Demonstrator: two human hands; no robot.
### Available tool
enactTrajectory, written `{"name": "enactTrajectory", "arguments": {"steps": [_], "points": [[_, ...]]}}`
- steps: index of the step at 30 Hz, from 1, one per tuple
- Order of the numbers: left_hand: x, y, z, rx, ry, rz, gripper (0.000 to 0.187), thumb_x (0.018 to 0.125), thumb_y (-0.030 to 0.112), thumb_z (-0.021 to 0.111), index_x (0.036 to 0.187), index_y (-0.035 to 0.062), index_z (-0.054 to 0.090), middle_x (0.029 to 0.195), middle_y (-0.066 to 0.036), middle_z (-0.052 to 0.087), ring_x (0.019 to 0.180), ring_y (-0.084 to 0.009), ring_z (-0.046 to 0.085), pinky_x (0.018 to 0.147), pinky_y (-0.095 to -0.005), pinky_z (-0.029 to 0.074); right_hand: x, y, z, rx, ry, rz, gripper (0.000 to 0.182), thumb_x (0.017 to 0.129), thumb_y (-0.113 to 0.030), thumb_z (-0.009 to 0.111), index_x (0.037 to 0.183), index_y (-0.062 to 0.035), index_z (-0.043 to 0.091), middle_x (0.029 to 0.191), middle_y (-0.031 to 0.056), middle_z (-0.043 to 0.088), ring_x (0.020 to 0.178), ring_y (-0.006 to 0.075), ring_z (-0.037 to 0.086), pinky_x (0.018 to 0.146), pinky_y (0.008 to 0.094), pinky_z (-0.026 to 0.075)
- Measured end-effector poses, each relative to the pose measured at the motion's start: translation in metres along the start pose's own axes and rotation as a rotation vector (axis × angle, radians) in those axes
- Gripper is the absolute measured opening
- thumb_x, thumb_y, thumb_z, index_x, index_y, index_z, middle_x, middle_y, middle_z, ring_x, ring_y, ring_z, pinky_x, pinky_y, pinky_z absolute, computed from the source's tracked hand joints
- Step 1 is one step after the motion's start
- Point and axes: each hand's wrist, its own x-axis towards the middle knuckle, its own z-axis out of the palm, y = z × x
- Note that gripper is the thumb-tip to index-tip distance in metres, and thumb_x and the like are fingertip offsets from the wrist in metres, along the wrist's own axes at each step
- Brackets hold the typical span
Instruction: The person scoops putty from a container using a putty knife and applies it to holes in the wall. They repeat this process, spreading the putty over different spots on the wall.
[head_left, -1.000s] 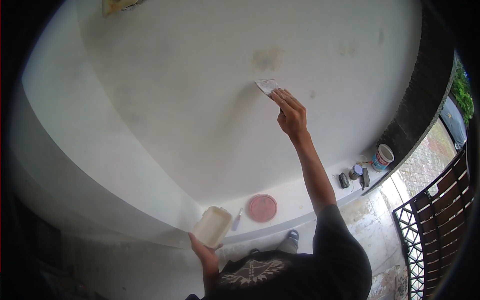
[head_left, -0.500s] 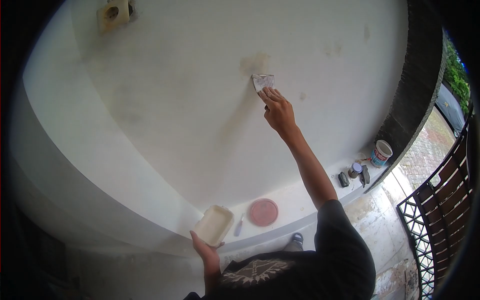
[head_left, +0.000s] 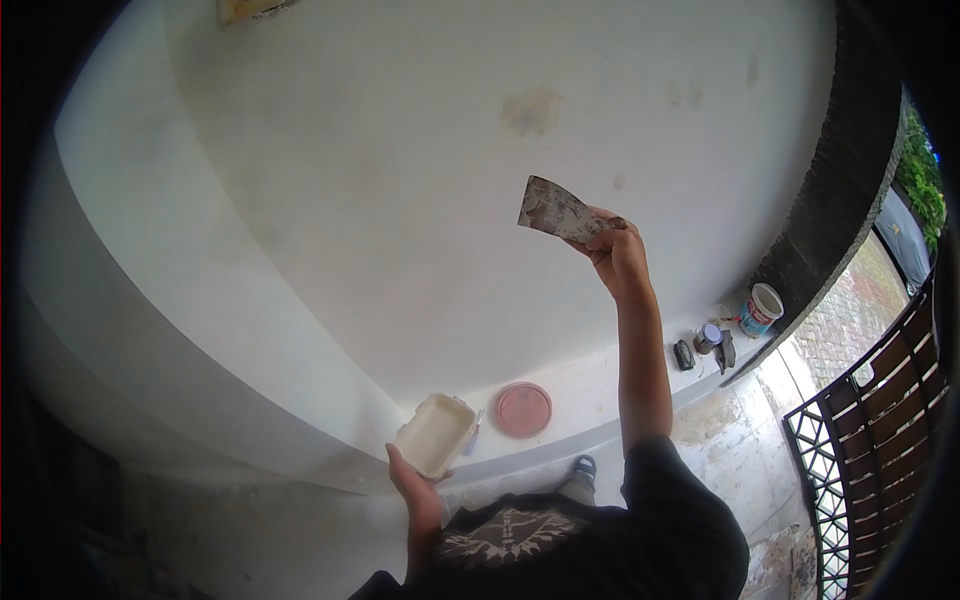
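Observation:
My right hand point(head_left: 618, 250) grips a thin, stained scraper blade point(head_left: 560, 210), which is held up apart from the white wall point(head_left: 420, 250). A brownish patch point(head_left: 531, 112) marks the wall above the blade. Low down, my left hand point(head_left: 412, 482) holds a shallow cream tray point(head_left: 437, 436) from below, its inside facing up. Just right of the tray, a small tool with a pale purple handle point(head_left: 471, 440) lies on the ledge, partly hidden by the tray. Beside it rests a round red lid point(head_left: 523, 410).
On the ledge point(head_left: 590, 395) at the right stand a white bucket point(head_left: 761, 310) and a jar point(head_left: 707, 338), with dark objects point(head_left: 684, 355) near them. A slatted gate point(head_left: 880, 430) is at far right. A socket point(head_left: 250, 8) shows at the top left edge.
My right hand has moved down and right, taking the blade off the wall and turning it. My left hand and the tray have shifted slightly up and right. The view has tilted a little.

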Motion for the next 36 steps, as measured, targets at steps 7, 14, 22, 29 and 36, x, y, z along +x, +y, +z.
{"name": "enactTrajectory", "arguments": {"steps": [7,14,22,29,36], "points": [[0.002,-0.008,-0.001,0.022,-0.031,-0.045,0.069,0.093,0.065,0.034,0.135,0.0115,0.043,0.117,-0.011,0.062,0.091,-0.0276,0.067,0.048,-0.0386,0.049,-0.127,0.137,-0.06,0.163,0.228,0.238,0.05,0.071,0.012,0.037,0.118,0.0229,0.048,0.117,0.0287,0.058,0.112,0.0351,0.059,0.1,0.0437,0.05],[0.012,-0.041,0.011,0.088,-0.109,-0.234,0.067,0.095,0.063,0.031,0.138,0.0125,0.042,0.123,-0.011,0.059,0.096,-0.0308,0.064,0.049,-0.0414,0.049,-0.472,0.288,-0.385,-0.286,1.363,0.7,0.032,0.084,-0.014,0.055,0.111,-0.0014,0.067,0.113,0.0159,0.065,0.1,0.031,0.064,0.077,0.0447,0.056],[0.023,-0.073,0.046,0.125,-0.214,-0.32,0.069,0.093,0.066,0.028,0.137,0.0153,0.042,0.119,-0.011,0.061,0.089,-0.03,0.066,0.044,-0.0386,0.048,-0.714,0.292,-0.418,-0.921,1.486,1.447,0.026,0.079,-0.024,0.067,0.089,0.0005,0.07,0.094,0.0188,0.071,0.092,0.0308,0.069,0.079,0.0464,0.053],[0.005,-0.077,0.095,0.14,-0.282,-0.222,0.072,0.093,0.065,0.032,0.136,0.0078,0.042,0.116,-0.016,0.061,0.086,-0.032,0.068,0.044,-0.0395,0.053,-0.746,0.289,-0.412,-1.344,0.36,1.691,0.023,0.081,-0.021,0.065,0.087,0.0009,0.07,0.088,0.0195,0.071,0.088,0.032,0.069,0.078,0.0463,0.053],[-0.058,-0.097,0.134,0.126,-0.256,-0.13,0.074,0.093,0.065,0.034,0.133,0.0041,0.044,0.112,-0.018,0.064,0.083,-0.0315,0.07,0.044,-0.0382,0.057,-0.548,0.235,-0.469,-0.942,1.587,0.686,0.027,0.076,-0.012,0.056,0.092,0.0039,0.07,0.084,0.0261,0.068,0.068,0.0334,0.069,0.068,0.0403,0.055]]}}
